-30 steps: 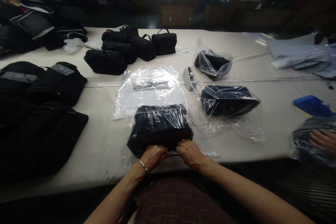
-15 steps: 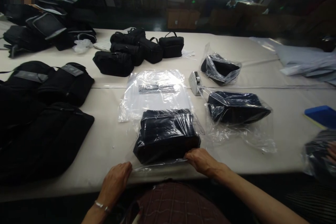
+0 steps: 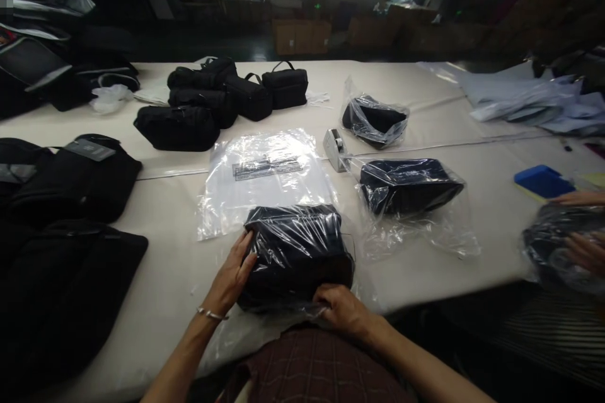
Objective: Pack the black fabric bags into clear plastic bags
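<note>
In front of me a black bag lies inside a clear plastic bag near the table's front edge. My left hand lies against the left side of the bagged item, fingers stretched along it. At the lower right of the same item, my right hand has its fingers closed on the near edge of the plastic. Just behind is a stack of flat clear plastic bags with a printed label. Two more black bags in plastic rest to the right, a near one and a farther one.
A tape dispenser stands beside the stack. Several black bags sit at the back, and larger ones fill the left. A blue object and another person's hands on a wrapped item are at the right.
My left hand has moved up from the table edge onto the bag's left side. My right hand stays at the plastic's near edge, now farther left along it. The view has shifted.
</note>
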The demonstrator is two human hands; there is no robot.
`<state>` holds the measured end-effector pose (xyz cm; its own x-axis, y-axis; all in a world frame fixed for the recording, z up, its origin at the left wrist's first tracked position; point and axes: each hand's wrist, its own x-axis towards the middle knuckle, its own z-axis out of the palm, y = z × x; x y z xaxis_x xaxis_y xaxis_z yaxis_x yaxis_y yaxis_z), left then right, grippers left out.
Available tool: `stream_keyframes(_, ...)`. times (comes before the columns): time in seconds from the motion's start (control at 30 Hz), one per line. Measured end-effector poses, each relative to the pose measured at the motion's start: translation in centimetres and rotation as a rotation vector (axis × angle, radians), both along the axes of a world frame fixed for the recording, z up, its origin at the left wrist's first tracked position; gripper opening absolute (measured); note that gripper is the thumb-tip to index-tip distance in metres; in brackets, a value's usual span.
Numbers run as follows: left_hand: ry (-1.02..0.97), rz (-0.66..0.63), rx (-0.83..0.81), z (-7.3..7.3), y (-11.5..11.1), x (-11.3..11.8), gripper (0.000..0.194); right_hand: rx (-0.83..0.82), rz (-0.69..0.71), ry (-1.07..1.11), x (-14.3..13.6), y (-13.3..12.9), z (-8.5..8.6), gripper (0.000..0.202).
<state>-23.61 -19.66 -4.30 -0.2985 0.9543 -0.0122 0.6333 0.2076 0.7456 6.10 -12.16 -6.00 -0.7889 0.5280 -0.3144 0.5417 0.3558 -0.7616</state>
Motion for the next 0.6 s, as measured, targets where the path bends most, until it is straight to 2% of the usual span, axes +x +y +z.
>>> stream_keyframes(0.1, -0.160, -0.015, -0.048, -0.7, 0.9, -1.1, 0.055, -0.033, 0.046, -0.005, -0.4, -0.3, -0.1, 0.019)
stream_keyframes(0.17, -0.225, 0.051, -0.032, -1.0, 0.9, -1.6, 0.052, -0.064, 0.038, -0.044, -0.7, -0.3, -0.1, 0.020)
stream_keyframes(0.23, -0.177, 0.171, 0.061, -0.9, 1.2, -1.9, 0.050, -0.082, 0.024, -0.082, -0.8, -0.2, 0.1, 0.019)
stream_keyframes(0.3, -0.079, 0.250, 0.136, -0.4, 2.2, -2.3, 0.055, -0.097, 0.021, -0.112, -0.8, -0.2, 0.3, 0.018)
stream_keyframes(0.37, -0.038, 0.172, 0.093, 0.2, 4.2, -2.8, 0.065, -0.114, 0.021, -0.148, -0.8, -0.3, 0.6, 0.017)
stream_keyframes(0.5, -0.085, -0.125, -0.069, 1.1, 9.5, -4.2, 0.066, -0.154, 0.000, -0.239, -1.3, -0.1, 0.8, 0.018)
stream_keyframes(0.6, -0.097, -0.202, -0.130, 0.8, 12.5, -5.2, 0.065, -0.183, -0.026, -0.232, -1.9, 0.2, 0.7, 0.020)
